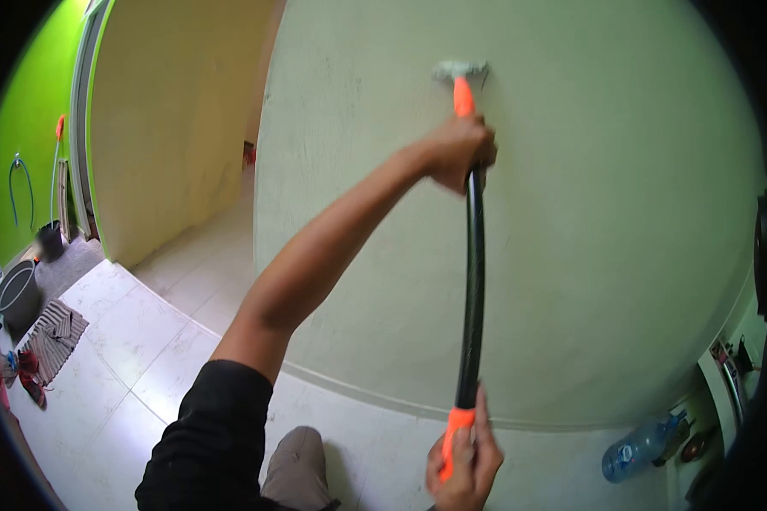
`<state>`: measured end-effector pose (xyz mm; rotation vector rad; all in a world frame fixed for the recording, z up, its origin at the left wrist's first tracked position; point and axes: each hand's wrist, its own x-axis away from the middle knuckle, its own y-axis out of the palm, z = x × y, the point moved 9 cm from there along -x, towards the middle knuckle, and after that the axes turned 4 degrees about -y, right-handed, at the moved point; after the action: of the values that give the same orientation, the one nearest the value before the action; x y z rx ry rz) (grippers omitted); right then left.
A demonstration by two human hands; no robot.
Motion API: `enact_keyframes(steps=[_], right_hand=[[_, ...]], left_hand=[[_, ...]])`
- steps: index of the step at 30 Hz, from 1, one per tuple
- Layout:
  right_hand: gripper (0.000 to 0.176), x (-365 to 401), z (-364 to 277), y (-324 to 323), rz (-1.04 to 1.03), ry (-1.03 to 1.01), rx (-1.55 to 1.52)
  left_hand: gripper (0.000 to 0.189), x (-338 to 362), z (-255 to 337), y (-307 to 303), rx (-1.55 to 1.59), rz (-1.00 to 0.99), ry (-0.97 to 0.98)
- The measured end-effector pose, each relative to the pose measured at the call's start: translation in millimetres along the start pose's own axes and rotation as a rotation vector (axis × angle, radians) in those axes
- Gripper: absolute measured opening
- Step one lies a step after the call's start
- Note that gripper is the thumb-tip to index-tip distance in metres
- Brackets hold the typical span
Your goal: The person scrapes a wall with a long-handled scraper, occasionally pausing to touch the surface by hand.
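Note:
Both my hands are wrapped round a long black pole (pixel 475 281) with orange ends. Its wide, pale grey head (pixel 462 71) appears to press on the pale green wall (pixel 588 221); blur hides whether it is a brush or a scraper. High up, my left hand (pixel 462 153) is closed just below the upper orange piece, its arm stretched out. My right hand (pixel 466 464) grips the orange handle at the bottom end, index finger lying up along the pole.
At left are a grey tub (pixel 19 294), a black bucket (pixel 50 241), a striped mat (pixel 55 341) and red shoes (pixel 31 379). A large blue water bottle (pixel 639 450) lies at the wall's foot on the right, near a shelf (pixel 714 392). White tiles (pixel 119 341) cover the floor.

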<state>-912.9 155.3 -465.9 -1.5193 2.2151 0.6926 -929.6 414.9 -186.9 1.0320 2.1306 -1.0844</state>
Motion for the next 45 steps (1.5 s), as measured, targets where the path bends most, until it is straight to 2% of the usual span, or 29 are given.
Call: enact_keyframes(steps=[3, 7, 10, 11, 14, 15, 18, 19, 20, 22, 26, 28, 33, 41, 45], right_hand=[[0.056, -16.5, -19.1, -3.2, -0.001, 0.085, 0.039], [0.057, 1.1, -17.7, 2.1, -0.012, 0.077, 0.025], [0.059, -19.4, -11.3, 5.8, 0.01, 0.053, 0.091], [0.059, -24.9, -23.1, 10.1, -0.019, 0.074, 0.098], [0.058, -14.1, -26.4, 6.9, 0.005, 0.066, 0.055], [0.058, -3.7, -24.3, 6.4, -0.031, 0.075, 0.042], [0.056, 10.3, 2.5, 0.2, -0.001, 0.096, 0.039], [0.055, -3.1, -9.9, 9.9, -0.023, 0.076, 0.247], [0.054, -22.4, -6.8, 6.0, -0.062, -0.016, 0.239], [0.057, -41.8, -19.2, 4.8, 0.031, 0.092, 0.16], [0.055, -18.8, -10.2, -2.9, -0.036, 0.088, 0.116], [0.054, 2.5, 17.7, -7.4, -0.063, 0.081, 0.152], [0.054, 20.5, 46.4, 0.9, -0.129, 0.108, 0.207], [0.052, 24.7, 53.3, -6.9, -0.14, 0.051, 0.279], [0.053, 23.8, 50.1, 7.6, -0.152, 0.056, 0.268]], left_hand=[[0.021, -17.2, -11.9, -13.9, -0.08, -0.095, -0.168], [0.02, -2.2, 3.2, -9.1, 0.063, -0.072, -0.123], [0.02, -7.7, -15.2, -12.3, -0.001, -0.007, -0.033], [0.02, -14.4, -28.1, -11.1, -0.075, -0.103, -0.141], [0.019, -14.8, -20.8, -9.7, -0.013, -0.152, -0.161], [0.018, -5.8, -7.2, -7.7, -0.017, -0.133, -0.098], [0.018, 12.5, 10.5, -11.4, 0.025, -0.093, -0.123], [0.017, 3.8, -2.3, -7.3, -0.045, -0.059, -0.036], [0.017, 2.2, -19.3, 1.3, -0.102, -0.026, 0.028], [0.017, -19.6, -27.4, -24.2, -0.202, -0.244, -0.215], [0.017, 10.6, -3.4, -18.1, -0.228, -0.165, -0.122], [0.017, 45.5, 5.3, -1.9, -0.225, -0.152, -0.161], [0.018, 106.6, 29.3, -16.1, -0.028, -0.045, -0.239], [0.022, 141.0, 25.1, -16.8, 0.004, 0.026, -0.349], [0.023, 140.9, 15.3, -30.9, 0.01, 0.053, -0.274]])
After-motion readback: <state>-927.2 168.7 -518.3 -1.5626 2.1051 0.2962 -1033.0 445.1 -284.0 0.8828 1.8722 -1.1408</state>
